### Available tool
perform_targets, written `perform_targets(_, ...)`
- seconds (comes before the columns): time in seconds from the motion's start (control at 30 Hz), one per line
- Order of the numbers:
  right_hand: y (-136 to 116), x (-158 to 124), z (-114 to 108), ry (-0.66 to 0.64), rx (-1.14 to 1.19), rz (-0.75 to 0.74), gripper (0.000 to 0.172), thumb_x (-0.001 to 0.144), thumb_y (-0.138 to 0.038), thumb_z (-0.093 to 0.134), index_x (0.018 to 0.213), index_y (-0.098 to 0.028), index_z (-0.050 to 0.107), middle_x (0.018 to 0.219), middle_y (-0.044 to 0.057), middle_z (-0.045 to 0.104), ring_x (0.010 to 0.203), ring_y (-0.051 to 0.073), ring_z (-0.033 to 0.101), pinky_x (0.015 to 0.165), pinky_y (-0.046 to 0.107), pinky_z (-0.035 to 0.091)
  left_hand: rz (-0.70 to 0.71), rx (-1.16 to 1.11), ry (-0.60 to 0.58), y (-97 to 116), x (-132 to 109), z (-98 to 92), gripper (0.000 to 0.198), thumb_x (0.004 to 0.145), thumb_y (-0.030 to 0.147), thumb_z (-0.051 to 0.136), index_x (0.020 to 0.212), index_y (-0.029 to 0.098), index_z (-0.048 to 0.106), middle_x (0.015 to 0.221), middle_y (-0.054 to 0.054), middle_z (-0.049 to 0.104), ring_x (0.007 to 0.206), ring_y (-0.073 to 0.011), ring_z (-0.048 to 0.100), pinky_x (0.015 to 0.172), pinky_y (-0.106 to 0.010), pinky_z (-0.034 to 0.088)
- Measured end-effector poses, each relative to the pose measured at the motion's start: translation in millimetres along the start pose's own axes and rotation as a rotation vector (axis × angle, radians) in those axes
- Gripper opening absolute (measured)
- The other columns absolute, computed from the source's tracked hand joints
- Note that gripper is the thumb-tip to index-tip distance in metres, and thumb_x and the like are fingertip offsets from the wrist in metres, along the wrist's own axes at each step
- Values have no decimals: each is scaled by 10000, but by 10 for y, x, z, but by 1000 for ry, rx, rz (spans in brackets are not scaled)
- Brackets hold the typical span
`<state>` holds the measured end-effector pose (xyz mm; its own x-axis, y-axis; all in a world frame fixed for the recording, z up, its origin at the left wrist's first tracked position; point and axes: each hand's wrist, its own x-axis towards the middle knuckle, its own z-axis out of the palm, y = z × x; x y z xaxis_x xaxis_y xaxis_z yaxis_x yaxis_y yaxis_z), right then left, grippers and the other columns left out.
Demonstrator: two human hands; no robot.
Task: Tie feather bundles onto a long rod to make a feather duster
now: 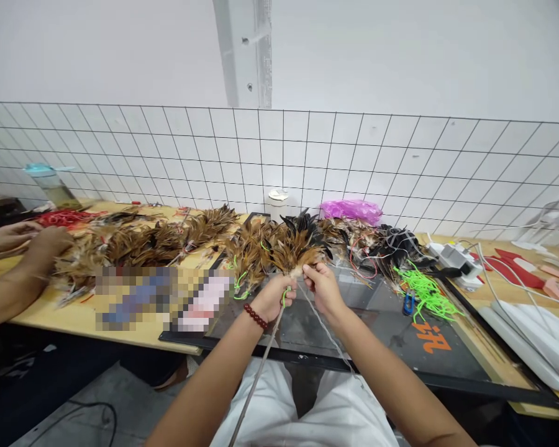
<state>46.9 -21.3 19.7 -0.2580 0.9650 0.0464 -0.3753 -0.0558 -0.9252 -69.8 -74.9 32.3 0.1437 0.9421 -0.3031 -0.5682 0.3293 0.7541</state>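
Note:
My left hand (276, 299), with a beaded bracelet (256, 316) at its wrist, is closed round the base of a brown and black feather bundle (294, 243). A bright green cord (284, 297) and a long thin strand (256, 380) come out of its fingers, the strand running down toward my lap. My right hand (323, 285) pinches at the pale quill end of the same bundle, close beside the left. A loose grey string (328, 335) hangs down between my forearms. More brown feathers (251, 254) lie just left of the bundle.
Green cords (423, 292) and a blue clip (409, 303) lie right of my hands on the dark glass board (377, 335). Behind stand a white cup (278, 203) and purple plastic (351, 211). White adapters (461, 261) sit at right. Another person's hands (37, 239) are at far left.

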Motion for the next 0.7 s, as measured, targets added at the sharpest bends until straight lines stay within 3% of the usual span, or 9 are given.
perform_targets(0.17,78,41,-96,-20,54,8,356,581,-409,731,733,-195,490,580,-67,492,462,60,369,460,209,269,-39,-112,-50,82,19,-53,171,886,314,447,885,146,483,671,0,441,457,-59,366,365,-142,215)
perform_targets(0.3,113,13,-96,-37,57,-46,313,607,-400,719,752,-204,522,575,-65,475,487,77,384,487,220,314,38,-96,58,10,79,-67,112,874,230,515,828,150,451,682,4,454,461,-42,384,368,-125,219)
perform_targets(0.47,36,-57,-178,-255,-47,-190,245,675,-392,692,797,-203,595,747,7,591,631,126,510,625,275,427,146,-114,260,-7,145,-93,142,835,169,565,776,158,435,623,36,421,405,-25,331,350,-122,178)
perform_targets(0.57,-49,65,-413,-87,-121,-196,242,697,-423,657,787,-212,579,668,-7,571,591,131,495,607,280,422,127,-123,226,43,103,-120,95,841,156,538,800,149,453,667,14,476,403,-19,319,339,-116,171)
perform_targets(0.63,-102,163,-572,56,-290,-191,250,636,-398,704,731,-204,577,629,-15,554,588,132,481,588,269,407,106,-109,145,71,48,-125,69,844,159,534,827,140,470,696,0,495,413,-16,320,338,-107,172)
perform_targets(0.7,-140,191,-636,112,-422,-173,261,579,-363,747,699,-193,590,671,-4,577,640,135,498,596,256,404,111,-98,69,89,-4,-110,73,839,171,550,847,131,489,710,-8,496,431,-17,336,342,-101,187)
